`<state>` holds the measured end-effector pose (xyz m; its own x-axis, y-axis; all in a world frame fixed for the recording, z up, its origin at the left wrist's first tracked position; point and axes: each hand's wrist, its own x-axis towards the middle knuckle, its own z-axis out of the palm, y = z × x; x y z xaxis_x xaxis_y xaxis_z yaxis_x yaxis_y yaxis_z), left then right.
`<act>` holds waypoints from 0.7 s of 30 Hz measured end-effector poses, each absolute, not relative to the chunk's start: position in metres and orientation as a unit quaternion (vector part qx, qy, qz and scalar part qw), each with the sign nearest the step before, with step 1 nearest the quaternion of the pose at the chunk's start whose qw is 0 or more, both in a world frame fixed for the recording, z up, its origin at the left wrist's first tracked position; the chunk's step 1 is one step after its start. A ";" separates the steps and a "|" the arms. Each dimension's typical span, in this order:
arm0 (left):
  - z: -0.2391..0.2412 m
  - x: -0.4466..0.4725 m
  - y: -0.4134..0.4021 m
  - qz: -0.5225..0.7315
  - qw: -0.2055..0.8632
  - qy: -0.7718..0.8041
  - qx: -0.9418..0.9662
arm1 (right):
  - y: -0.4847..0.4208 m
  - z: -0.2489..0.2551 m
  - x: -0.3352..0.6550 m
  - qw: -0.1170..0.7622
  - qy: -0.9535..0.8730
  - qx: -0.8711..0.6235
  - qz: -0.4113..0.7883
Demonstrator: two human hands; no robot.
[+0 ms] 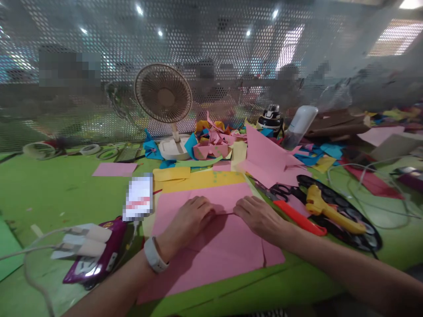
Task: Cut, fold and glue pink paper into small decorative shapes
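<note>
A large pink paper sheet [228, 251] with creases lies on the green table in front of me. My left hand [196, 213], with a pale band on its wrist, is closed on the sheet with bent fingers near a raised fold. My right hand [256, 215] is closed on the same fold a little to the right. The fingertips of both are partly hidden. Between the hands a narrow strip of the fold shows. Beneath the sheet's far edge lies yellow paper [198, 181].
Left are a phone [139, 196] and a purple power strip [99, 259] with white plugs. Right are scissors [280, 191], a red-handled cutter [299, 218] and a yellow glue gun [333, 211] on a black tray. Behind stand a fan [163, 94], folded paper pieces [214, 141] and a bottle [300, 125].
</note>
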<state>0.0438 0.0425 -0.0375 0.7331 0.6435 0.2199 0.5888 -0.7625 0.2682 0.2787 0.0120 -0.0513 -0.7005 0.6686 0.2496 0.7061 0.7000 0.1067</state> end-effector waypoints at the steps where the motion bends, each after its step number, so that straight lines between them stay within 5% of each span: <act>1: -0.038 0.044 0.043 0.154 0.089 0.336 0.925 | 0.012 -0.052 0.278 0.099 -0.915 -0.378 -0.097; 7: -0.040 0.046 0.042 0.179 0.111 0.347 0.914 | 0.015 -0.052 0.276 0.130 -0.900 -0.411 -0.070; 16: -0.037 0.049 0.047 0.232 0.205 0.417 0.854 | 0.032 -0.050 0.276 0.204 -0.821 -0.518 0.130; 21: -0.039 0.052 0.035 0.176 0.053 0.402 0.897 | 0.039 -0.045 0.276 0.188 -0.802 -0.534 0.189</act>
<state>0.0522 0.0345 -0.0389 0.6149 0.7395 0.2737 0.7019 -0.6715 0.2375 0.2755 0.0390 -0.0451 -0.3592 0.9279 0.1000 0.7854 0.3585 -0.5046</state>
